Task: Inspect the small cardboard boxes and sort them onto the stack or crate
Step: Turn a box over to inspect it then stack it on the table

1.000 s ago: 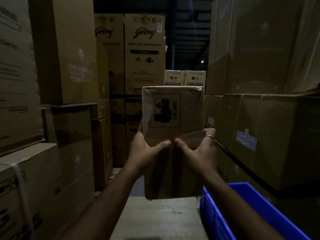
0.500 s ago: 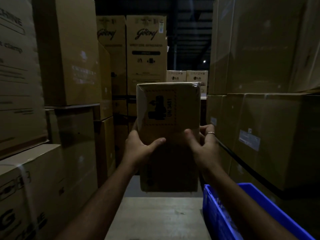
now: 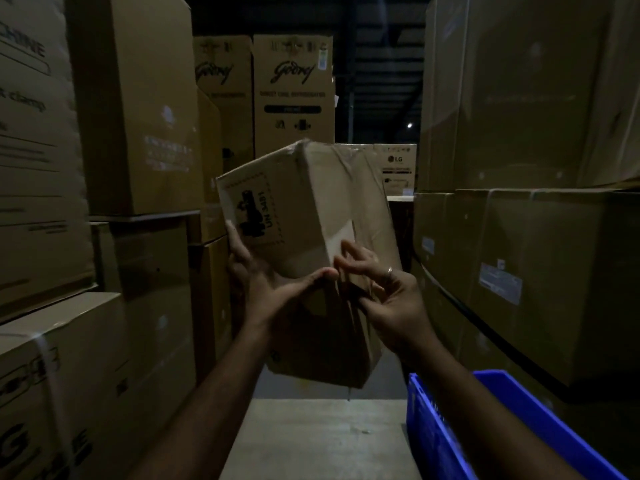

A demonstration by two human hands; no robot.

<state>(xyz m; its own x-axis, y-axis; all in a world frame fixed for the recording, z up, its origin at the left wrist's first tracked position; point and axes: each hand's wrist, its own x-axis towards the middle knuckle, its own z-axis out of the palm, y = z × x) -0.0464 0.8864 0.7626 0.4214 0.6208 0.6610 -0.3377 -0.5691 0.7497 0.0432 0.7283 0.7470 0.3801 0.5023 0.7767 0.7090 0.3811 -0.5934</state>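
Note:
I hold a small brown cardboard box [image 3: 311, 216] up in front of me, turned so two of its faces show. The left face carries a printed mark reading UN 3481; the right face has a pale label and tape. My left hand [image 3: 273, 289] grips it from below and behind, thumb across the front edge. Fingers of my right hand [image 3: 384, 292] are spread against the box's right face near the label. A blue plastic crate [image 3: 446, 434] stands low at the right, under my right forearm.
Tall stacks of large cardboard cartons [image 3: 135, 109] wall the left side, and more wrapped cartons [image 3: 526, 271] rise on the right. Godrej cartons [image 3: 294, 91] and LG cartons [image 3: 394, 168] stand at the back. A pale flat surface [image 3: 322, 438] lies below my arms. The light is dim.
The box has been rotated from facing me flat to showing its side face as well. My right hand has shifted from the box's right edge onto that side face, fingers spread.

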